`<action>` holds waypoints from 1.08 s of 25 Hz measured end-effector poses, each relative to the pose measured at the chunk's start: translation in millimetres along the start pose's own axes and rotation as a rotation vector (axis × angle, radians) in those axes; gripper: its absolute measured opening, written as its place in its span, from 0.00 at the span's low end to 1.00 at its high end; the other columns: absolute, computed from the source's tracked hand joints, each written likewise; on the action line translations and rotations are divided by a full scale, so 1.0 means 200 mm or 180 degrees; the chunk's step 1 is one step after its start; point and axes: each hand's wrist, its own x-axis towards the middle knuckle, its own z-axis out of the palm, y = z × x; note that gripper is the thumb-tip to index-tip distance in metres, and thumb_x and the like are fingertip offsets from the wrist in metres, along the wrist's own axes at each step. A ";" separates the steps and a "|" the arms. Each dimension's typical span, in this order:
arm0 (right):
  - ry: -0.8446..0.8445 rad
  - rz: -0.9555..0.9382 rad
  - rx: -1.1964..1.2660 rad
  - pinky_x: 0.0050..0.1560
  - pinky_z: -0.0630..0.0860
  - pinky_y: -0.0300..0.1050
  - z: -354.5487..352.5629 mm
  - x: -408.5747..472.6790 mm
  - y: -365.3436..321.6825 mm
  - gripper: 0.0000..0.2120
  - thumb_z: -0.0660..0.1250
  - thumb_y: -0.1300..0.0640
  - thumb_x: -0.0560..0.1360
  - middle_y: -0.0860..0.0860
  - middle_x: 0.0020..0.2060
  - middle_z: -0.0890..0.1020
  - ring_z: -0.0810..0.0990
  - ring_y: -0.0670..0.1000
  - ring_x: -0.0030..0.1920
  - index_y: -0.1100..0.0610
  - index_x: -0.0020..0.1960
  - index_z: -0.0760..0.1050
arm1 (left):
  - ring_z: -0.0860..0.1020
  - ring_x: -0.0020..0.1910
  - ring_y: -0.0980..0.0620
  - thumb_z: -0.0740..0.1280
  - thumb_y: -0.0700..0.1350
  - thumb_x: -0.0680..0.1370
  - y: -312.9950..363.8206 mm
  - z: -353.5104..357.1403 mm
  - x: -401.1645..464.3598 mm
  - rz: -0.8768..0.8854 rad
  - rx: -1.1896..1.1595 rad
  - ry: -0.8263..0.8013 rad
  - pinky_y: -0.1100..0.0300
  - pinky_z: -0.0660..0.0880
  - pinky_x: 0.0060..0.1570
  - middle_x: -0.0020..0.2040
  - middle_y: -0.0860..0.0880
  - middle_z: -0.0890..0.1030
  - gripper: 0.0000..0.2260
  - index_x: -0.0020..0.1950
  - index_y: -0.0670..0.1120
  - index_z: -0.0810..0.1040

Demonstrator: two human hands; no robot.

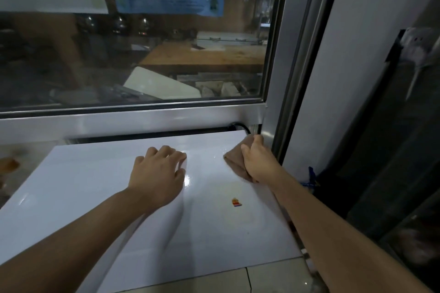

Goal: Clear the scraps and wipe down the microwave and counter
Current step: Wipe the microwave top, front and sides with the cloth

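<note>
Window-side microwave top (95,185): right hand (259,162) clamps the brown cloth (234,162) at its far corner.
Left hand (158,173) rests flat, fingers relaxed; the cloth could snag the black cord (240,126) behind.

We've 1 head cam, looking fwd & down, close over the microwave (119,185) top, facing the window (142,54).

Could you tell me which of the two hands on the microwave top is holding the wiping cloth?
The right hand, at the far right corner, grips the brown cloth. The left hand rests bare on the white microwave top.
</note>
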 end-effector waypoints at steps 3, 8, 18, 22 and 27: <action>0.0117 -0.0426 -0.0341 0.50 0.68 0.45 0.01 -0.23 0.10 0.21 0.49 0.53 0.82 0.61 0.63 0.69 0.74 0.56 0.53 0.59 0.72 0.53 | 0.66 0.66 0.45 0.56 0.51 0.79 -0.03 -0.02 0.02 -0.0003 -0.0121 -0.0115 0.51 0.66 0.62 0.70 0.52 0.68 0.18 0.69 0.55 0.68; 0.0139 -0.0192 -0.0603 0.55 0.71 0.51 0.03 0.00 0.03 0.18 0.49 0.54 0.81 0.61 0.64 0.67 0.74 0.61 0.58 0.59 0.69 0.56 | 0.64 0.69 0.46 0.60 0.48 0.78 -0.08 -0.05 0.06 0.0186 -0.0202 -0.0150 0.50 0.64 0.65 0.71 0.53 0.67 0.17 0.68 0.56 0.70; 0.0231 -0.1002 -0.0845 0.69 0.58 0.50 0.08 0.22 -0.01 0.21 0.52 0.55 0.80 0.55 0.71 0.58 0.62 0.58 0.68 0.55 0.73 0.58 | 0.69 0.65 0.48 0.60 0.46 0.76 -0.07 -0.01 0.06 0.0178 -0.0423 -0.0009 0.54 0.69 0.61 0.68 0.54 0.71 0.17 0.65 0.54 0.72; 0.0130 -0.1671 -0.1432 0.71 0.54 0.50 0.12 0.23 -0.08 0.22 0.52 0.53 0.79 0.54 0.71 0.61 0.60 0.57 0.68 0.53 0.73 0.58 | 0.68 0.64 0.48 0.61 0.46 0.76 -0.08 0.00 0.07 0.0105 -0.0502 -0.0052 0.53 0.69 0.62 0.67 0.53 0.71 0.17 0.65 0.54 0.72; -0.0050 -0.1570 -0.1354 0.73 0.53 0.53 0.06 0.28 -0.02 0.20 0.52 0.51 0.80 0.52 0.72 0.56 0.56 0.57 0.71 0.47 0.72 0.60 | 0.66 0.69 0.48 0.63 0.45 0.77 -0.13 -0.02 0.05 0.0218 -0.0526 -0.0191 0.49 0.67 0.66 0.70 0.54 0.68 0.17 0.67 0.53 0.71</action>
